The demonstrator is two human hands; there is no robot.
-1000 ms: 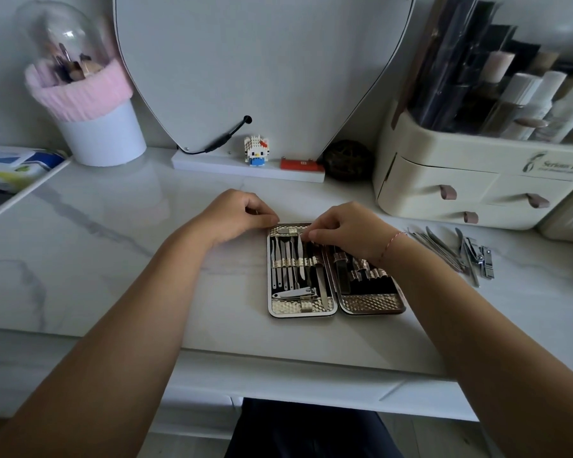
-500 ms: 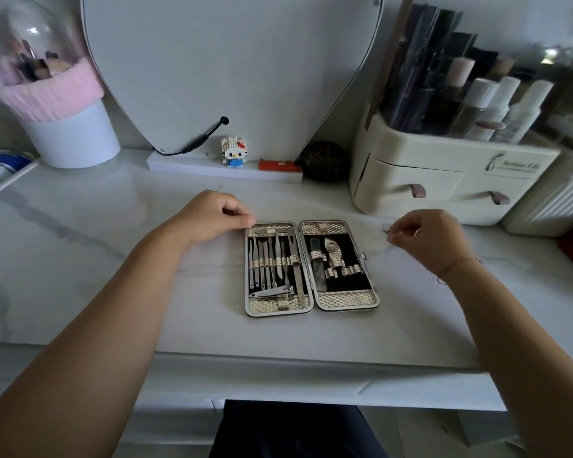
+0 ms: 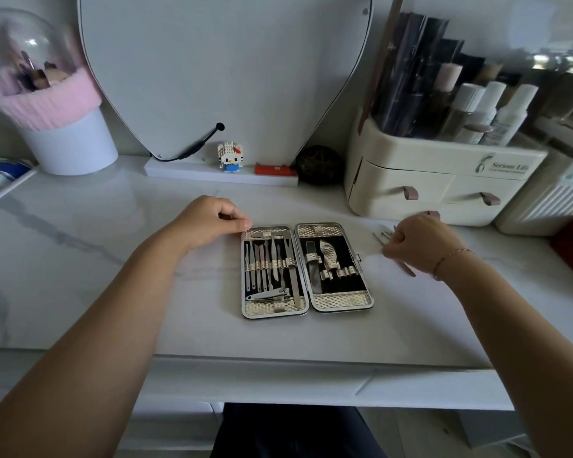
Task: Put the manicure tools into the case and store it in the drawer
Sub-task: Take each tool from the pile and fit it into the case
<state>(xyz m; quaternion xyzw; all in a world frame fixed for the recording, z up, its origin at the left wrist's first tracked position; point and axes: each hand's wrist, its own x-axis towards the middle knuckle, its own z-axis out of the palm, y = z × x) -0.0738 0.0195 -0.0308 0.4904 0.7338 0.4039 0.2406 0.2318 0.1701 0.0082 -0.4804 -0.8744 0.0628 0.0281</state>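
The manicure case [image 3: 341, 300] lies open flat on the marble desk [image 3: 113, 259], its left half filled with several metal tools under straps, its right half holding a file and a clipper. My left hand [image 3: 209, 223] rests curled at the case's top left corner, thumb tip touching the rim. To the right of the case my right hand [image 3: 417, 242] is curled over the loose metal tools [image 3: 382, 234] lying on the desk, and a thin tool [image 3: 407, 269] sticks out beneath its fingers. The cream drawer organizer [image 3: 437, 190] stands behind that hand.
A heart-shaped mirror [image 3: 225, 71] stands at the back with a small toy figure [image 3: 229, 157] and a dark ball [image 3: 320, 165] at its base. A brush holder [image 3: 60, 127] with a pink cuff is back left. Bottles fill the organizer top. The desk's front edge runs close below the case.
My right hand left the case's top edge and moved right to the loose tools, curling over them. The view shifted right. My left hand stayed at the case corner.
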